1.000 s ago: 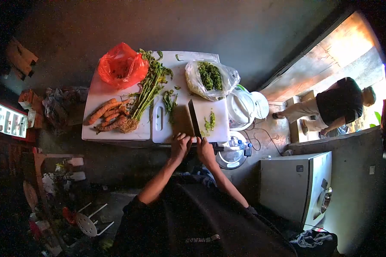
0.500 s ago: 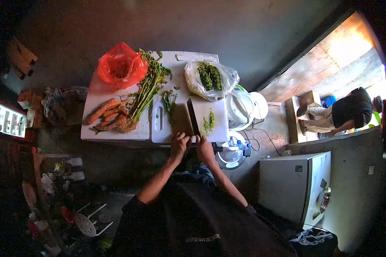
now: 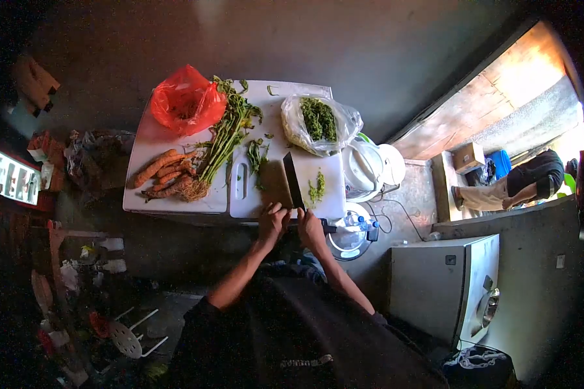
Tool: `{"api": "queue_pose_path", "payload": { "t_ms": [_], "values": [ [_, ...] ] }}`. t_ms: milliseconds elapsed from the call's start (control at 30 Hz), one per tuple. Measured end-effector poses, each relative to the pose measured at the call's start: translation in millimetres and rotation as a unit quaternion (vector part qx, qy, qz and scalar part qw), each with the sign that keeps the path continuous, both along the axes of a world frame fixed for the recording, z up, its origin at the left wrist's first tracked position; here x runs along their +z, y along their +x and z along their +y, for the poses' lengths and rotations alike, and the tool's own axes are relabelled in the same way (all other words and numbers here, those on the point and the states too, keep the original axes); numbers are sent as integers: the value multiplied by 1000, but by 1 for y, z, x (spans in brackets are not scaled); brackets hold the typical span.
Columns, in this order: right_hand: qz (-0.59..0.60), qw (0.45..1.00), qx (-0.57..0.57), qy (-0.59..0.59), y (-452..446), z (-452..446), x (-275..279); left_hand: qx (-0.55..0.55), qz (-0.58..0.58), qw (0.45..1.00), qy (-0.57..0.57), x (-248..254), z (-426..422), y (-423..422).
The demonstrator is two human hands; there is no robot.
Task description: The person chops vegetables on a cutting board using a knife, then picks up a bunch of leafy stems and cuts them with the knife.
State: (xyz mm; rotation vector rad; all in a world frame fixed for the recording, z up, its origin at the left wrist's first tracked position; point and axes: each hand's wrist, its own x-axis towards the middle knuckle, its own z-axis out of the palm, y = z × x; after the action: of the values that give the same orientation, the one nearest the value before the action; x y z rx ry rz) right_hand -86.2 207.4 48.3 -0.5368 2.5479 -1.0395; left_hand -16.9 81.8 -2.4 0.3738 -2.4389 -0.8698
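Observation:
A dark-bladed knife points away from me over the white cutting board, near the board's front edge. My right hand is closed around its handle end. Beside it, my left hand has its fingers curled in close to the knife; what they hold, if anything, is hidden. Chopped green pieces lie right of the blade. Left of it rest a few loose leaves. A clear plastic bag of chopped greens stands behind the board.
Leafy stalks, carrots and a red plastic bag occupy the table's left part. White appliances stand right of the table, with a cord on the floor. A white washing machine is at the lower right. Another person bends beyond the doorway.
My hands and the knife stay in nearly the same place. The view has shifted slightly. Beyond the doorway, the other person's legs have changed position.

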Motion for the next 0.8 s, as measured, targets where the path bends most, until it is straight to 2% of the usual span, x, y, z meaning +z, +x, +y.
{"api": "queue_pose_path", "payload": {
  "t_ms": [67, 133, 200, 467, 567, 633, 733, 800],
  "values": [
    [3, 1000, 0, 16, -4, 0, 1, -9, -23, 1000, -3, -2, -2, -3],
    [6, 999, 6, 32, -8, 0, -3, -4, -29, 999, 40, -2, -1, 0],
    [-7, 998, 1, 62, -9, 0, -4, -5, -17, 1000, 24, -3, -2, -1],
    [-18, 998, 11, 64, -15, 4, -3, 2, -13, 999, 50, -7, 0, 1],
    [-6, 998, 24, 60, -16, 6, -2, -7, -47, 998, 39, -6, -2, 0],
    [-7, 998, 27, 61, -16, 8, -1, -8, 0, 1000, -6, -10, -3, -3],
    [-24, 997, 46, 65, -8, 14, 3, -7, 0, 1000, -15, -3, -1, 0],
    [4, 999, 32, 35, 5, 16, 4, -4, 1, 1000, -28, -1, -1, 0]
  ]
}}
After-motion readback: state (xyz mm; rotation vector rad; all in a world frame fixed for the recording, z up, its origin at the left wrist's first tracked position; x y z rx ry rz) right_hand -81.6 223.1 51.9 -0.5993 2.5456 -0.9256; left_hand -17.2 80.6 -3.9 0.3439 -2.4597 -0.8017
